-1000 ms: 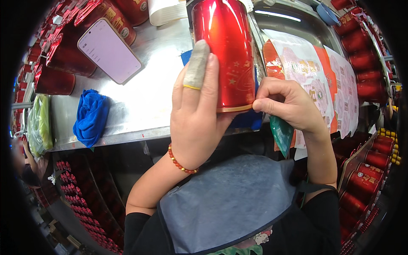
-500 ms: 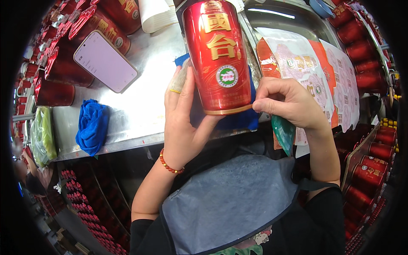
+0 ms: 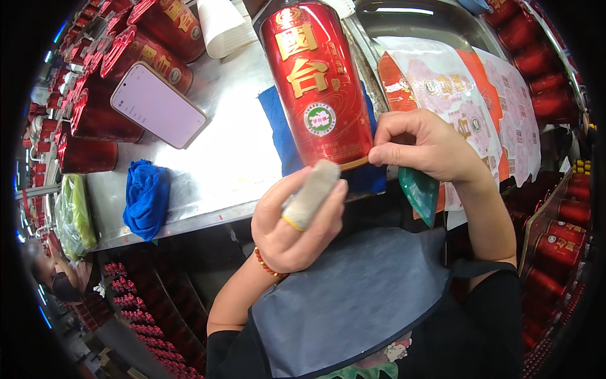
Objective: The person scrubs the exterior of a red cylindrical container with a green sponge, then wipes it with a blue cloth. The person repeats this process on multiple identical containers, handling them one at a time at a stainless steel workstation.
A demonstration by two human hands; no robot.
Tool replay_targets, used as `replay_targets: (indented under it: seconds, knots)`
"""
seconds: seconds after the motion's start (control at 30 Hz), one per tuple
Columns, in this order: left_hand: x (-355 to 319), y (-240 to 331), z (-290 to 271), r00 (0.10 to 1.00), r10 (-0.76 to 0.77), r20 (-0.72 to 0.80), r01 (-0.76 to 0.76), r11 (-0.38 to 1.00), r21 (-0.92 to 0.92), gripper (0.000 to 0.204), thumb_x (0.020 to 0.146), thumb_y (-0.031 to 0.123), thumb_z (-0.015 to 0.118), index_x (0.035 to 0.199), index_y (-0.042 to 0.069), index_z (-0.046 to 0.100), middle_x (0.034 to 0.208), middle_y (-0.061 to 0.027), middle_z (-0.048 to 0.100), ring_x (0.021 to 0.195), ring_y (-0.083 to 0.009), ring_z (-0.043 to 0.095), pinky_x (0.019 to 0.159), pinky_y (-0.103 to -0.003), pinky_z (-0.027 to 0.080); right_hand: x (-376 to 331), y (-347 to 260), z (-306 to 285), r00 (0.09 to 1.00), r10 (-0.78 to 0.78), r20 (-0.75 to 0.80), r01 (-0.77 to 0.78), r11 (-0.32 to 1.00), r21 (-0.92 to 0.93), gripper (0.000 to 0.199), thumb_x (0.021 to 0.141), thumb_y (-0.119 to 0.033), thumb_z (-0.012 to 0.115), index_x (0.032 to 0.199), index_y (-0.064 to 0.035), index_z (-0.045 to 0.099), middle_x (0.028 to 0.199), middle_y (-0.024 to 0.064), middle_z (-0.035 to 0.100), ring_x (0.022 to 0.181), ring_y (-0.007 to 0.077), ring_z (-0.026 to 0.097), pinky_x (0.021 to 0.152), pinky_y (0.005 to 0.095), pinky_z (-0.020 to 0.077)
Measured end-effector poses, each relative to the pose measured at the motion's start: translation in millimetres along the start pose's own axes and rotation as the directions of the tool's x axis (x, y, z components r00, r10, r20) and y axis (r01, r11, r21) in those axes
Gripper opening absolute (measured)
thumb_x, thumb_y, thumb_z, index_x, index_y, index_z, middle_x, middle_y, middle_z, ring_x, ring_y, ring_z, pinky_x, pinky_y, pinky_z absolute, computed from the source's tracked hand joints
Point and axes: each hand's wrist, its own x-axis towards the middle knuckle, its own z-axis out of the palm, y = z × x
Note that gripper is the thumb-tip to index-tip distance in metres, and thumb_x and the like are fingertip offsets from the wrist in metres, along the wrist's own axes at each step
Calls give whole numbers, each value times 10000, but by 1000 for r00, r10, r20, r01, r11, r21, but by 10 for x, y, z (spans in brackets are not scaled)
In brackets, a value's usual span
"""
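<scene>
A tall red bottle with gold lettering and a round green-and-white emblem lies tilted over a blue cloth, base toward me. A thin gold band runs along its base edge. My right hand pinches at the right end of this band, thumb against index finger. Below the base is my left hand, fingers bent and apart, with a grey fabric finger sleeve on one finger. The sleeved fingertip meets the base edge. Nothing shows held in that hand.
A phone lies on the metal table, near several red bottles and a crumpled blue cloth. Printed sticker sheets lie at right, above a green piece. More red bottles stand on side racks.
My left hand has come out from behind the bottle and down to its base edge. The bottle now tilts more to the left. My right hand keeps its pinch at the base.
</scene>
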Motion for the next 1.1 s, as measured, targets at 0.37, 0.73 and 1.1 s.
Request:
replay_targets:
  seconds: [0.37, 0.73, 1.1]
  knots:
    - [398, -149, 159, 990, -124, 61, 118, 989, 91, 844, 682, 272, 925, 1434, 85, 589, 1390, -92, 624, 1212, -311, 555, 1060, -417, 413, -20, 17, -44, 999, -43, -33, 40, 996, -85, 176, 937, -147, 751, 851, -7, 688, 799, -15, 613, 777, 65, 555, 710, 239, 443]
    - [70, -156, 261, 876, -478, 62, 456, 780, -430, 891, 793, 106, 880, 1529, -25, 395, 1495, -191, 484, 1292, -327, 520, 1086, -412, 430, -24, 25, -51, 999, -18, -37, 15, 997, -82, 181, 924, -162, 769, 850, -13, 696, 810, -13, 620, 773, 66, 556, 701, 239, 438]
    - [-69, -39, -6, 999, -34, -11, 33, 997, -66, 353, 772, 44, 798, 1122, 80, 774, 1121, -92, 705, 1069, -287, 634, 818, -365, 563, 19, 30, -16, 998, -60, -20, 58, 993, -99, 182, 921, -164, 769, 866, -7, 694, 797, -5, 623, 767, 72, 559, 693, 243, 441]
